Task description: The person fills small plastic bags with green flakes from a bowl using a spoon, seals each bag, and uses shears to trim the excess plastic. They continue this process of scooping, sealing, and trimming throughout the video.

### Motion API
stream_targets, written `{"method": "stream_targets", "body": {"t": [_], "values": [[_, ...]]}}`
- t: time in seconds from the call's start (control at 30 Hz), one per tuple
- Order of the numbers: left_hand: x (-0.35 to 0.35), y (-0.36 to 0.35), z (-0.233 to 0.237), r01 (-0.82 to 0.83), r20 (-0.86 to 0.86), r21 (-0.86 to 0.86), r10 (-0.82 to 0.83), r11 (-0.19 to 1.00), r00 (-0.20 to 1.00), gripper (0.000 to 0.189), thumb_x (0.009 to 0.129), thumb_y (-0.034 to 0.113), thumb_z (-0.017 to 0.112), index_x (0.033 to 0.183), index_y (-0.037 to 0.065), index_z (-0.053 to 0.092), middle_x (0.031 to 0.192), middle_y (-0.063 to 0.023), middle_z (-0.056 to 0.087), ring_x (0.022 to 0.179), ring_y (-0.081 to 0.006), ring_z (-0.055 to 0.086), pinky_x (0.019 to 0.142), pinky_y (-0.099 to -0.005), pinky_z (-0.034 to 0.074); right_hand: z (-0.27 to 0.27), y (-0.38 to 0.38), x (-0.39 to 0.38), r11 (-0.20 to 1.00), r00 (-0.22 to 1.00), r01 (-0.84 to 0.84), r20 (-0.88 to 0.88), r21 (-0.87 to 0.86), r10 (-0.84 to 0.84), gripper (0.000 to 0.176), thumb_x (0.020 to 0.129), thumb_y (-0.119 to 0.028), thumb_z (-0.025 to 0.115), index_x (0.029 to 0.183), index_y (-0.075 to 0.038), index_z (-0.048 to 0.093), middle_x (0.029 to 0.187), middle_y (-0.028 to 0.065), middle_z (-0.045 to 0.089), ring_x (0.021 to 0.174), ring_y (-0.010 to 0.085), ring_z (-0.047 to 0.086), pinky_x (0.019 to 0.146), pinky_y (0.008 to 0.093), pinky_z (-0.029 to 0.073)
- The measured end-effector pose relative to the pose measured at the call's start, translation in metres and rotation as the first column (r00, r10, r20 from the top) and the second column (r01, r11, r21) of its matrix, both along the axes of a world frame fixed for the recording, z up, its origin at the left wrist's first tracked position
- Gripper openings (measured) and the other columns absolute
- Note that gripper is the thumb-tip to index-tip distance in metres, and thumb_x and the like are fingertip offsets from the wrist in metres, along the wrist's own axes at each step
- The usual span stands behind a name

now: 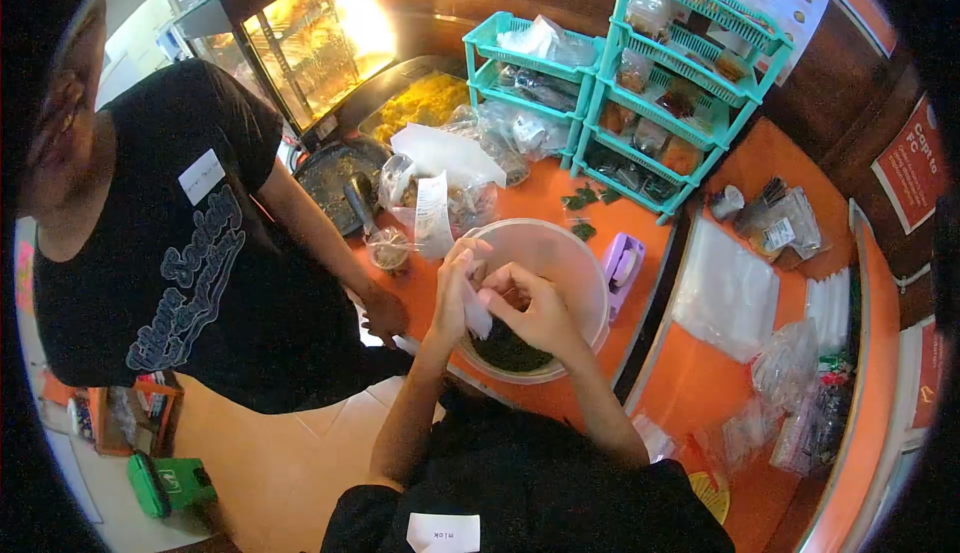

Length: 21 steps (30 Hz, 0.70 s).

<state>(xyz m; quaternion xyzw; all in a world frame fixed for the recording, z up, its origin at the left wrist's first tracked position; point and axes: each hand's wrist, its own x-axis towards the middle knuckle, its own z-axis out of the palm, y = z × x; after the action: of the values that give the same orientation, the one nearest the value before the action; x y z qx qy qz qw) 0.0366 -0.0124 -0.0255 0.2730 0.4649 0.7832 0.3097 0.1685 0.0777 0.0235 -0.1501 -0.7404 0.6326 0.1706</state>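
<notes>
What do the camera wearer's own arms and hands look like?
They are human: the left hand and right hand are bare, with no gloves, and I see no watch or bracelet. The forearms are uncovered too. Short, plain black sleeves cover the upper arms, with no marking that I can see.

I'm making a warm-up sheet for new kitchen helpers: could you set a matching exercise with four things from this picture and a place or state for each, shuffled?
1. Left grip
2. Tub
3. Purple device
4. Green bin

A. At the picture's lower left
B. Has dark green contents
C. Closed on something white
D. On the orange counter, right of the tub

Pairs: 1-C, 2-B, 3-D, 4-A
</notes>
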Motion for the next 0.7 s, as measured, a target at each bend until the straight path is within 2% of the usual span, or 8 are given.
{"method": "stream_targets", "body": {"t": [0.1, 0.17, 0.27, 0.4, 0.47, 0.57, 0.6, 0.7], "values": [[0.001, 0.001, 0.005, 0.029, 0.091, -0.002, -0.028, 1.000, 0.995, 0.031, 0.101, 0.034, 0.050, 0.110, 0.005, 0.058, 0.085, 0.0022, 0.047, 0.071, -0.0051, 0.043, 0.057, -0.0205, 0.032, 0.012, -0.011, 0.005, 0.986, 0.992, -0.031, -0.118, 0.162, 0.051, 0.035, 0.086, -0.027, 0.079, 0.107, -0.002, 0.066, 0.093, 0.0128, 0.069, 0.083, 0.0211, 0.069, 0.077, 0.0355, 0.054], [0.016, 0.003, 0.029, 0.032, 0.251, 0.031, -0.039, 0.999, 0.967, 0.029, 0.099, 0.031, 0.053, 0.110, 0.005, 0.058, 0.084, 0.0035, 0.044, 0.072, -0.0052, 0.042, 0.059, -0.0211, 0.033, 0.006, -0.015, 0.004, 0.944, 0.985, 0.044, -0.174, 0.327, 0.014, 0.033, 0.087, -0.025, 0.077, 0.109, -0.003, 0.066, 0.094, 0.0142, 0.067, 0.083, 0.0242, 0.069, 0.077, 0.0366, 0.054], [-0.006, -0.007, 0.007, 0.222, 0.229, 0.095, -0.239, 0.970, 0.944, 0.035, 0.094, 0.027, 0.059, 0.119, 0.004, 0.054, 0.084, 0.0015, 0.047, 0.077, -0.0092, 0.049, 0.064, -0.0233, 0.041, 0.005, -0.020, 0.008, 0.906, 0.985, 0.026, -0.166, 0.423, 0.049, 0.032, 0.088, -0.023, 0.075, 0.110, -0.003, 0.066, 0.095, 0.0160, 0.064, 0.083, 0.0278, 0.068, 0.077, 0.0379, 0.054], [-0.021, -0.009, -0.007, 0.434, 0.312, 0.376, -0.553, 0.818, 0.773, 0.043, 0.088, 0.023, 0.061, 0.123, 0.001, 0.052, 0.090, -0.0017, 0.049, 0.084, -0.0137, 0.053, 0.072, -0.0257, 0.044, 0.010, -0.015, 0.011, 0.903, 0.980, -0.063, -0.145, 0.425, 0.137, 0.029, 0.089, -0.022, 0.074, 0.110, -0.003, 0.068, 0.097, 0.0150, 0.064, 0.079, 0.0266, 0.066, 0.073, 0.0374, 0.054], [-0.018, -0.009, -0.003, 0.433, 0.305, 0.404, -0.565, 0.805, 0.766, 0.049, 0.084, 0.019, 0.061, 0.128, 0.000, 0.050, 0.096, -0.0047, 0.052, 0.088, -0.0171, 0.055, 0.079, -0.0274, 0.047, 0.002, -0.002, 0.008, 0.931, 0.985, -0.001, -0.159, 0.364, 0.063, 0.025, 0.088, -0.020, 0.075, 0.104, -0.003, 0.068, 0.096, 0.0133, 0.063, 0.077, 0.0246, 0.065, 0.070, 0.0362, 0.053], [0.006, -0.010, 0.038, 0.286, 0.477, 0.220, -0.359, 0.933, 0.802, 0.062, 0.075, 0.015, 0.062, 0.134, -0.001, 0.047, 0.106, -0.0095, 0.057, 0.094, -0.0224, 0.059, 0.086, -0.0311, 0.049, 0.007, 0.006, -0.004, 0.910, 0.983, 0.175, -0.113, 0.377, -0.142, 0.019, 0.086, -0.017, 0.077, 0.096, -0.004, 0.068, 0.092, 0.0105, 0.060, 0.073, 0.0216, 0.063, 0.066, 0.0339, 0.051], [0.001, -0.009, 0.026, 0.330, 0.457, 0.260, -0.417, 0.907, 0.786, 0.066, 0.074, 0.013, 0.061, 0.136, -0.001, 0.046, 0.110, -0.0112, 0.057, 0.097, -0.0234, 0.059, 0.089, -0.0320, 0.049, 0.011, 0.007, -0.008, 0.883, 0.970, 0.243, -0.091, 0.401, -0.226, 0.018, 0.085, -0.016, 0.078, 0.093, -0.004, 0.067, 0.091, 0.0096, 0.059, 0.072, 0.0205, 0.063, 0.065, 0.0331, 0.051], [-0.020, -0.005, -0.018, 0.447, 0.377, 0.348, -0.560, 0.824, 0.738, 0.073, 0.069, 0.010, 0.060, 0.140, -0.001, 0.042, 0.120, -0.0151, 0.058, 0.103, -0.0254, 0.060, 0.096, -0.0345, 0.050, 0.014, 0.004, -0.016, 0.840, 0.943, 0.324, -0.223, 0.436, -0.248, 0.019, 0.082, -0.014, 0.081, 0.089, -0.006, 0.065, 0.087, 0.0069, 0.056, 0.070, 0.0186, 0.061, 0.062, 0.0329, 0.050]]}}
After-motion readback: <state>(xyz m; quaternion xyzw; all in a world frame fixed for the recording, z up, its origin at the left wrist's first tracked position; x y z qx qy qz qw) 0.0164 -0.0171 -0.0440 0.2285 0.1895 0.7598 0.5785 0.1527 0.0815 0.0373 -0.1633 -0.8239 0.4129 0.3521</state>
